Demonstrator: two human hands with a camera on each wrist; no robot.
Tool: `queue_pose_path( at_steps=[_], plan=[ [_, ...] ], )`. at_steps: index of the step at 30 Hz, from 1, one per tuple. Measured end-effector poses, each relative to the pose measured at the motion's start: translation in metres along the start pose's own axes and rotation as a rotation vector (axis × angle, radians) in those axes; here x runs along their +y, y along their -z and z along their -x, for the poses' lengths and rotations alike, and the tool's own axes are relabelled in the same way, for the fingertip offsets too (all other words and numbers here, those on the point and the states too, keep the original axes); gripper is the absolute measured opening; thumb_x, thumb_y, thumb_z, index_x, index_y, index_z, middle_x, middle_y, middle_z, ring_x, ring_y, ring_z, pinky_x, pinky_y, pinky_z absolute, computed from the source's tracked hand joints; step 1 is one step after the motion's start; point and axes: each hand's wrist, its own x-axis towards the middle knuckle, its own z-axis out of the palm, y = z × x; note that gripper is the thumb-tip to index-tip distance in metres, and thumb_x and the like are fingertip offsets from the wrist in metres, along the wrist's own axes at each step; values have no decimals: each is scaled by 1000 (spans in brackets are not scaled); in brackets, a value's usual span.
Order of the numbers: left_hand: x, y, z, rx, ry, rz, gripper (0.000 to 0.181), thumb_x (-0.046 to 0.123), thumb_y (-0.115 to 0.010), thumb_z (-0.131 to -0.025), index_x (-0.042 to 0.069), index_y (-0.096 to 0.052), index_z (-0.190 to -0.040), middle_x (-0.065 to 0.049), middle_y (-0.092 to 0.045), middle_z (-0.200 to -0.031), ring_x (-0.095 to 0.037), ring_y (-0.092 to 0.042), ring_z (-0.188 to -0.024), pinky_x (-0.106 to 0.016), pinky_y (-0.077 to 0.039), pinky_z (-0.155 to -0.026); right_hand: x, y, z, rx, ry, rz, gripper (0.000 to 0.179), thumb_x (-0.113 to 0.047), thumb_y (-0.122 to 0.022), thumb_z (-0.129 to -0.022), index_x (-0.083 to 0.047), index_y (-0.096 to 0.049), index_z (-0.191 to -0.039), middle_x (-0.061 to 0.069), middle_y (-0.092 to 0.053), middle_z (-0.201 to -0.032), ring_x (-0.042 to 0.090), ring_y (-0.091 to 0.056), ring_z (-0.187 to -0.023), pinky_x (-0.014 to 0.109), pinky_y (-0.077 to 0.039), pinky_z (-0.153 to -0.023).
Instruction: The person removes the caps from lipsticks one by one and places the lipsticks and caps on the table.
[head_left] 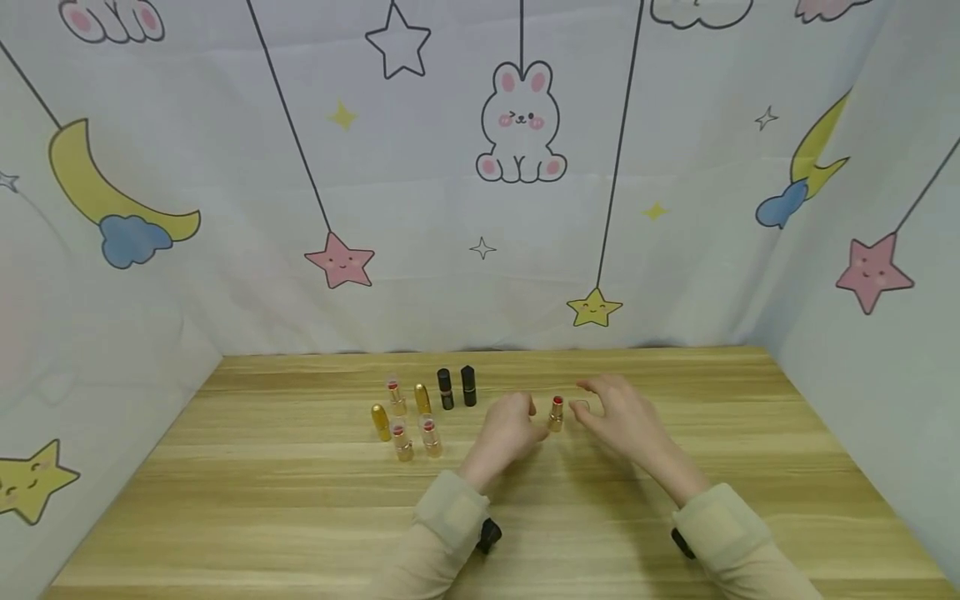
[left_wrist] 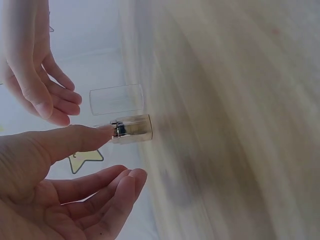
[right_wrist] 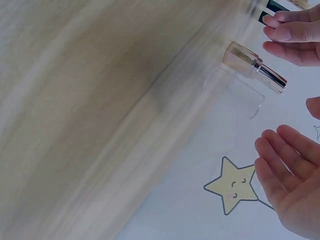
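An uncapped lipstick (head_left: 556, 414) with a red tip and gold base stands upright on the table between the two hands. My left hand (head_left: 510, 429) is just left of it, fingers loosely bent; in the left wrist view its thumb (left_wrist: 80, 140) overlaps the lipstick, but the right wrist view shows a gap. A clear cap (left_wrist: 116, 99) stands beside the lipstick on the right hand's side. My right hand (head_left: 622, 417) hovers near that cap, fingers relaxed and apart, holding nothing. In the right wrist view the lipstick (right_wrist: 255, 67) and cap (right_wrist: 245, 97) are free of both hands.
Left of the hands stand two black lipstick tubes (head_left: 468, 386), two gold tubes (head_left: 381, 422) and three clear-capped lipsticks (head_left: 431, 437). A printed cloth (head_left: 480, 208) hangs behind the wooden table (head_left: 262, 500) and down both sides.
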Motion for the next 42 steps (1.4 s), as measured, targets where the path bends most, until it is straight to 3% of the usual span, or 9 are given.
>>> queue_pose_path(
  at_steps=[8,11,13,15,19,23,30,35,42],
  plan=[
    [-8,6,4,65,1,8,28,15,-75,-79,-5,-65,-95,-15,-68,-92,-23,-61,-76,-34,-51,-68,-10,5,-6,41,53,-6,35,-25,-64,-90,-5,-65,-118,14,-66,-118,34,-59,-113,50,-50,-92],
    [-14,8,5,102,28,11,21,14,-74,-79,-4,-64,-84,-12,-65,-80,-18,-54,-65,-31,-47,-58,-15,5,-8,45,67,-9,35,-23,-66,-89,-4,-65,-118,14,-67,-117,34,-60,-112,49,-50,-91],
    [-18,11,5,136,37,0,23,13,-73,-79,1,-58,-67,-5,-55,-65,-14,-44,-56,-26,-38,-50,-19,5,-10,40,76,-8,36,-24,-66,-89,-5,-65,-118,14,-67,-118,33,-60,-112,49,-51,-91],
    [-23,12,6,172,43,-1,38,10,-72,-80,8,-43,-55,2,-38,-54,-11,-31,-49,-23,-28,-43,-22,5,-13,34,84,-5,36,-25,-67,-89,-5,-65,-118,13,-67,-117,32,-60,-112,48,-51,-91],
    [-32,14,7,225,30,-21,53,6,-69,-80,16,-25,-52,7,-20,-52,-9,-21,-45,-21,-20,-40,-30,4,-18,18,101,5,35,-24,-67,-89,-6,-65,-119,12,-67,-117,31,-61,-112,47,-51,-91],
    [-37,16,8,258,52,-58,47,6,-69,-78,14,-30,-52,2,-32,-52,-12,-29,-46,-24,-24,-41,-39,2,-22,-4,114,1,34,-23,-67,-89,-6,-65,-119,12,-67,-118,31,-61,-112,46,-51,-91],
    [-41,18,10,270,128,-146,41,16,-71,-82,11,-46,-50,1,-41,-46,-12,-34,-41,-26,-27,-40,-50,-1,-32,-9,150,-21,35,-19,-70,-86,-5,-65,-118,12,-67,-118,31,-61,-112,46,-51,-91],
    [-43,18,10,335,139,-145,25,17,-73,-80,-1,-65,-66,-12,-62,-61,-19,-51,-48,-33,-39,-46,-62,0,-41,-37,181,-1,35,-20,-69,-87,-6,-65,-118,12,-67,-119,30,-61,-112,45,-51,-93],
    [-44,15,11,411,136,-152,26,17,-73,-80,-8,-65,-77,-21,-65,-73,-30,-62,-58,-39,-47,-51,-77,-4,-55,-89,225,13,35,-19,-68,-88,-4,-64,-119,12,-67,-118,29,-62,-112,43,-50,-94]
  ],
)
